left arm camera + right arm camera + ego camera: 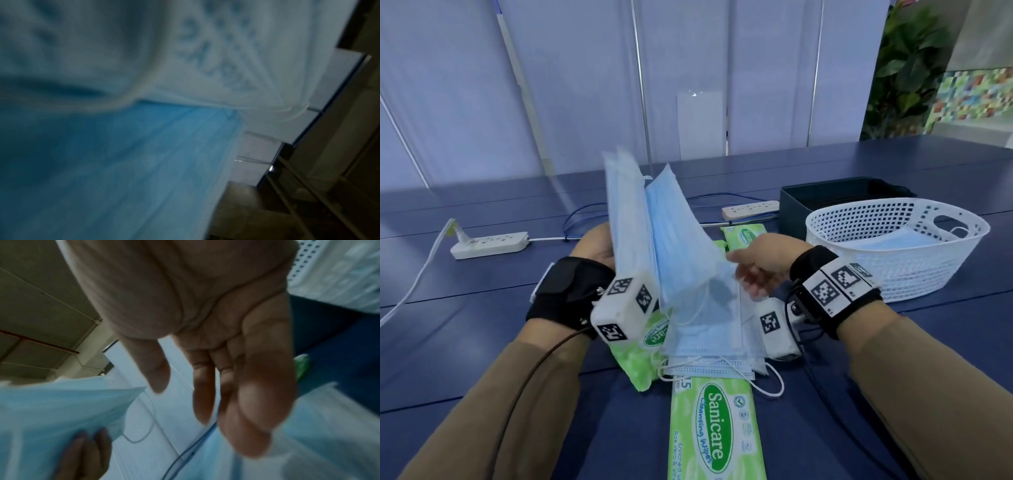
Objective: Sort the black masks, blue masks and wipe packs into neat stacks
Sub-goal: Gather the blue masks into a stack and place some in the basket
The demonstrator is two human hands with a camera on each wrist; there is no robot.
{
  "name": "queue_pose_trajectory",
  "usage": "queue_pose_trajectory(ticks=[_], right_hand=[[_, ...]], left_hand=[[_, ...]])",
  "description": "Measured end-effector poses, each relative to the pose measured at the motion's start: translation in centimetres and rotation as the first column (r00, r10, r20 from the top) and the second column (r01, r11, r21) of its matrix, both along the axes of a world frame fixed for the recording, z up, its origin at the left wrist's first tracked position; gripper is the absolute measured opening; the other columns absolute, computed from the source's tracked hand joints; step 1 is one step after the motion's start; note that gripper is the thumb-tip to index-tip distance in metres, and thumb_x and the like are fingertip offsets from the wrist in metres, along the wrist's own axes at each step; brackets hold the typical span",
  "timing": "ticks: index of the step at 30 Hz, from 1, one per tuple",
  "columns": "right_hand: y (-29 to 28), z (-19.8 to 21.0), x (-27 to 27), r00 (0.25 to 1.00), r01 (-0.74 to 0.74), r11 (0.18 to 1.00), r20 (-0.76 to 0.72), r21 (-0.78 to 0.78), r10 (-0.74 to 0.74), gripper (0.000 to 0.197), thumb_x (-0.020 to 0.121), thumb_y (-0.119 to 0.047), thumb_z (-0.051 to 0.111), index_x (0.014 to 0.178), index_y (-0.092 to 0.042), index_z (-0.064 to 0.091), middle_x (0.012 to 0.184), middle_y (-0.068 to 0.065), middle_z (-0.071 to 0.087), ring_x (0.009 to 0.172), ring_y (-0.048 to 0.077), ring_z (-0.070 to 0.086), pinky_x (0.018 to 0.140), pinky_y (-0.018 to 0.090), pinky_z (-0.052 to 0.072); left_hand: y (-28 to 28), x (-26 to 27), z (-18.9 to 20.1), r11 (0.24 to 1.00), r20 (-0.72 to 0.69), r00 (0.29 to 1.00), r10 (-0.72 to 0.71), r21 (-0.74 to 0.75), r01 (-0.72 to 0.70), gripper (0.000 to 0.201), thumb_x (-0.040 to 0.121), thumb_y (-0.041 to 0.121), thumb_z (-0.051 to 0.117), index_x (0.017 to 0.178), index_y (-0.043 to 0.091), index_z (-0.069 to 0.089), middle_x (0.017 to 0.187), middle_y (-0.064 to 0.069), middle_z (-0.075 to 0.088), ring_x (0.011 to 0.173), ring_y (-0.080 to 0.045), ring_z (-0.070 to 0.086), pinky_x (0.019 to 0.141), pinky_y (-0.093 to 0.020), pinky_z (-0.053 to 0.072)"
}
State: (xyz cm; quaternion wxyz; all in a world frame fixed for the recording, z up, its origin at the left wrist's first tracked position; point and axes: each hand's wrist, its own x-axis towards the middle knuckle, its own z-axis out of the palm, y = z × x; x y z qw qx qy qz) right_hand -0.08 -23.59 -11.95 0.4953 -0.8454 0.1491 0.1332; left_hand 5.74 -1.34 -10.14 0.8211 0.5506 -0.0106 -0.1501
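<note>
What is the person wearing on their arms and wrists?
Both arms have tan long sleeves. Each wrist wears a black strap; the left strap carries a white box with black-and-white square codes, and a thin dark cable runs back along the sleeve. The right strap has white code tags and a white box below it, with black cables.

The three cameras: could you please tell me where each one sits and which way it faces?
Head: on the head, facing down and forward at the table; both forearms, left hand, right hand.
Left wrist: along the hand, filled by blue masks; no hand visible.
Right wrist: under the palm, fingers straight.
Shared: all show the masks.
</note>
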Motion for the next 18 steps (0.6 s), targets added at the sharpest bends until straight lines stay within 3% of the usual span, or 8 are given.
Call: queue_pose_trajectory(ticks=[2,4,8,10,12,13,15,18], right_hand=[[-0.4,-0.8,0.3,0.996,-0.047,0.998,-0.079,-0.034,0.045,0.036,0.092,-0.036,0.056,0.078,-0.002,0.060,0.060,0.010,0.059,0.045,0.019,0.057,0.047,0.023,0.047],[-0.5,-1.1,0.4,0.991,-0.054,0.998,-0.125,-0.036,0.049,0.035,0.090,-0.036,0.060,0.078,-0.004,0.061,0.061,0.009,0.060,0.045,0.016,0.059,0.043,0.019,0.047],[-0.7,-1.6,0.3,0.986,0.005,1.000,-0.164,-0.023,-0.008,0.036,0.088,-0.036,0.062,0.069,-0.006,0.056,0.056,0.007,0.054,0.040,0.014,0.053,0.042,0.017,0.041],[-0.9,-2.0,0.5,0.991,0.006,0.994,-0.131,-0.108,-0.020,0.038,0.084,-0.041,0.064,0.069,-0.006,0.058,0.060,0.010,0.059,0.052,0.021,0.058,0.054,0.024,0.047],[-0.9,-2.1,0.6,0.997,-0.017,0.975,-0.083,-0.220,-0.002,0.041,0.078,-0.046,0.067,0.072,-0.006,0.061,0.065,0.009,0.061,0.063,0.026,0.058,0.066,0.032,0.049],[-0.9,-2.1,0.6,0.998,-0.021,0.973,-0.070,-0.229,0.005,0.040,0.077,-0.045,0.067,0.073,-0.006,0.061,0.065,0.009,0.061,0.060,0.024,0.057,0.065,0.031,0.048],[-0.5,-2.1,0.6,0.999,-0.018,0.987,-0.052,-0.161,0.010,0.031,0.082,-0.032,0.065,0.072,-0.004,0.059,0.061,0.008,0.058,0.046,0.017,0.053,0.051,0.022,0.046],[0.1,-2.2,0.5,0.998,-0.056,0.992,-0.034,-0.109,0.053,0.022,0.088,-0.014,0.056,0.069,-0.005,0.051,0.056,0.008,0.050,0.038,0.013,0.045,0.035,0.016,0.036]], left_hand=[[0.6,0.6,-0.5,0.992,0.015,0.997,0.078,0.098,-0.079,0.036,0.100,0.012,0.038,0.065,0.008,0.048,0.056,-0.006,0.051,0.048,-0.016,0.049,0.054,-0.025,0.040],[1.0,1.5,-1.1,0.987,0.034,0.992,0.119,0.107,-0.122,0.038,0.102,0.012,0.035,0.065,0.009,0.042,0.047,-0.003,0.048,0.043,-0.013,0.047,0.053,-0.022,0.038],[0.1,-0.5,-1.9,0.988,0.029,0.995,-0.091,0.131,0.086,0.057,0.097,0.013,0.041,0.045,0.008,0.064,0.046,-0.003,0.059,0.040,-0.012,0.056,0.044,-0.016,0.046],[-0.9,-1.8,-2.4,0.948,0.034,0.979,-0.202,0.259,0.186,0.051,0.095,0.006,0.044,0.050,0.002,0.067,0.052,-0.009,0.064,0.040,-0.016,0.059,0.040,-0.019,0.047],[-1.8,-2.2,-2.8,0.897,0.020,0.976,-0.216,0.398,0.190,0.036,0.093,-0.001,0.046,0.061,-0.003,0.062,0.052,-0.011,0.062,0.038,-0.016,0.056,0.037,-0.018,0.044],[-1.8,-2.3,-2.7,0.886,0.038,0.978,-0.206,0.431,0.170,0.033,0.093,-0.002,0.046,0.062,-0.003,0.057,0.045,-0.008,0.059,0.034,-0.013,0.053,0.034,-0.015,0.040],[-2.2,-2.3,-2.6,0.870,0.017,0.975,-0.220,0.455,0.188,0.031,0.094,-0.003,0.046,0.063,-0.001,0.052,0.036,-0.003,0.053,0.028,-0.010,0.048,0.031,-0.013,0.035],[-2.5,-2.5,-2.5,0.836,-0.001,0.964,-0.266,0.498,0.231,0.026,0.093,0.001,0.050,0.068,0.003,0.058,0.041,-0.002,0.057,0.032,-0.011,0.051,0.038,-0.016,0.039]])
